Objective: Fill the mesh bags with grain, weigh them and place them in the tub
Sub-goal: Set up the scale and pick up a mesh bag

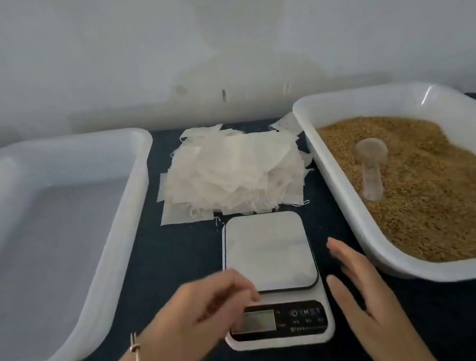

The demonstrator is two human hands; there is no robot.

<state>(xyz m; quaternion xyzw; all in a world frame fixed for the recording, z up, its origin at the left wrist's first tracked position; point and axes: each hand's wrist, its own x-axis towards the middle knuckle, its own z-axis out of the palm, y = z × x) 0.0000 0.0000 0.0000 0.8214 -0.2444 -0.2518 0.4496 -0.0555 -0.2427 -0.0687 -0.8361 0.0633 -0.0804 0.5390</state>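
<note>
Head view: scale [267,255] lies at 12 o'clock between our hands; left hand [200,315], blurred, hovers loosely curled over its display, holding nothing; right hand [363,294] flat, fingers straight, beside it.

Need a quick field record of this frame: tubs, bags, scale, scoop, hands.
left tub: holds no bags
right tub: holds grain
scoop: lying on the grain
mesh bags: unfilled pile behind the scale
scale: platform bare, display unreadable
left hand: over the scale's front, fingers curled, holds nothing visible
right hand: open, flat, beside the scale
</note>
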